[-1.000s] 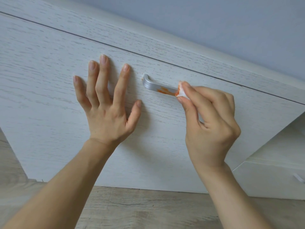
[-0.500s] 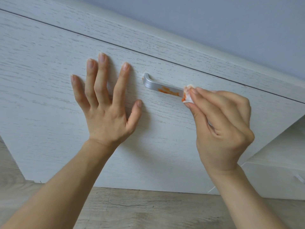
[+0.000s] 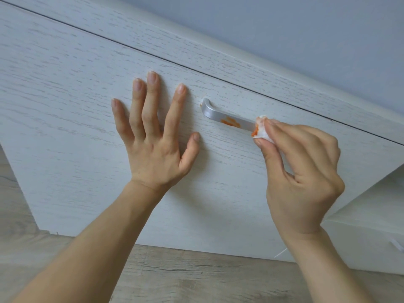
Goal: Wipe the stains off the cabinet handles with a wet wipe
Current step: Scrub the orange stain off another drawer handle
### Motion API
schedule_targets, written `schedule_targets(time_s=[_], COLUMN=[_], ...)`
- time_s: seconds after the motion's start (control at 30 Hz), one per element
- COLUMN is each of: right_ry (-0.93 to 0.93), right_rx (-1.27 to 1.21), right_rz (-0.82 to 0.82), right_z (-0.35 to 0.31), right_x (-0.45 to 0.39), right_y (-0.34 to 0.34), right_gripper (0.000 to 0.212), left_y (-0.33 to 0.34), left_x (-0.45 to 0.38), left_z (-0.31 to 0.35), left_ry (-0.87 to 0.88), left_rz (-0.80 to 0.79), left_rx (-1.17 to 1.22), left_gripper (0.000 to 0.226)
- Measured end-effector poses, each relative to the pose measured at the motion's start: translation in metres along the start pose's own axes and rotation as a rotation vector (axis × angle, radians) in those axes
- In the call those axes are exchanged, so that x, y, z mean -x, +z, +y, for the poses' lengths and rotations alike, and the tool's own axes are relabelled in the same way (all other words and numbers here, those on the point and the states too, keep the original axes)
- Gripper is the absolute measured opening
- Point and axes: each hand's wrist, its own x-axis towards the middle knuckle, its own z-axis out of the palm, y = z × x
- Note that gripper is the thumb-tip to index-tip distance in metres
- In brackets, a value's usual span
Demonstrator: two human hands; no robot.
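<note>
A: We press our left hand (image 3: 153, 136) flat against the pale wood-grain cabinet front (image 3: 65, 101), fingers spread wide and holding nothing, just beside the near end of the silver handle (image 3: 220, 114).

B: And our right hand (image 3: 301, 171)?

A: Closed in a pinch, thumb and fingertips gripping a bunched white wet wipe (image 3: 261, 131) pressed against the handle at the far end of its visible stretch. The wipe's leading edge is tinted orange.

B: Where does the stain sit?

A: An orange smear (image 3: 231, 122) lies on the bar's face between its curved end and the wipe, a little apart from the wipe. The rest of the bar is hidden behind our fingers.

B: Anything else in view?

A: Wood-look floor (image 3: 196, 281) below the cabinet, and a grey-blue wall (image 3: 306, 29) above it.
</note>
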Motion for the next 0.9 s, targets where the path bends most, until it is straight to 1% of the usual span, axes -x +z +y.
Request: schedule_targets(time_s=[0.13, 0.37, 0.43, 0.53, 0.7, 0.9], right_ry=[-0.042, -0.047, -0.030, 0.031, 0.049, -0.018], right_rx=[-0.059, -0.105, -0.119, -0.108, -0.135, -0.143], right_rz=[-0.036, -0.046, -0.064, -0.042, -0.065, -0.086], right_z=[-0.007, -0.005, -0.006, -0.005, -0.010, -0.012], right_x=[-0.012, -0.011, -0.012, -0.008, -0.008, -0.012], right_y=[0.016, 0.015, 0.017, 0.012, 0.007, 0.016], right_gripper=[0.011, 0.010, 0.011, 0.010, 0.011, 0.010], left_y=[-0.001, -0.002, -0.002, -0.003, -0.005, -0.005], left_x=[0.000, -0.001, -0.001, -0.001, -0.002, -0.002], left_z=[0.000, -0.001, 0.000, 0.000, 0.000, -0.001], left_ry=[-0.001, 0.010, 0.002, 0.004, 0.006, 0.016], left_rz=[-0.010, -0.034, -0.027, -0.025, -0.043, -0.049], left_rx=[-0.003, -0.012, -0.008, -0.003, 0.012, 0.013], left_gripper=[0.063, 0.064, 0.064, 0.063, 0.064, 0.064])
